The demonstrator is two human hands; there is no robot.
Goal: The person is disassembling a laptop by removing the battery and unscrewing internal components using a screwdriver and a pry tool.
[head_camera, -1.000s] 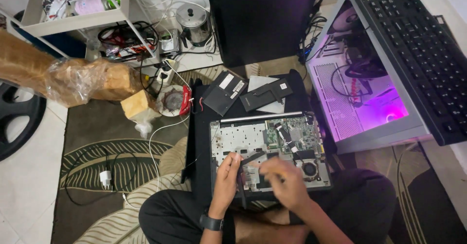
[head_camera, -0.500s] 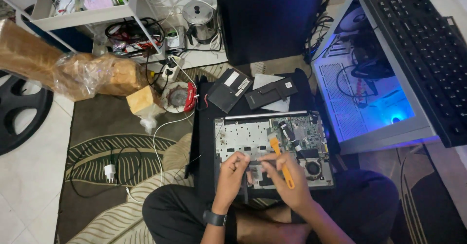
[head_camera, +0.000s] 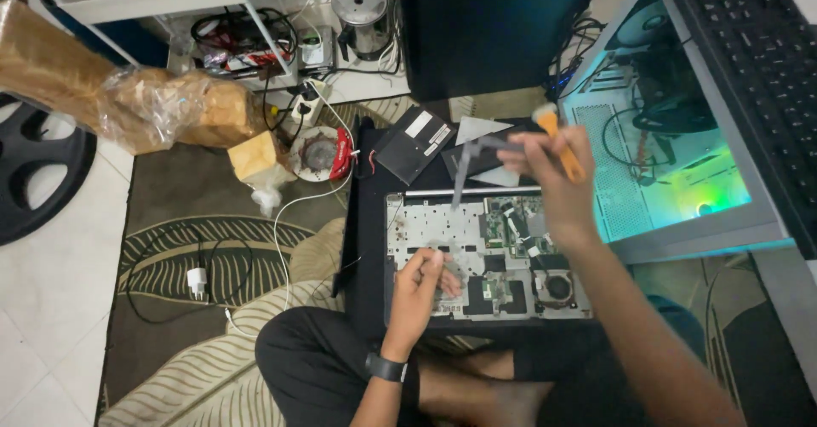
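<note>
Your left hand point(head_camera: 423, 280) rests with curled fingers on the opened laptop chassis point(head_camera: 487, 255) lying on your lap, pinning its lower left area, while your right hand point(head_camera: 553, 180) is lifted above the far edge, clenched around an orange-handled brush point(head_camera: 560, 144) and also pinching a thin grey strip point(head_camera: 464, 167) that hangs from its fingers. You appear to be mid-cleaning or stripping the board, so keep the chassis steady. Beyond your right hand glows a lit computer case point(head_camera: 672, 154); beyond your left lies a black battery pack point(head_camera: 415, 144).
</note>
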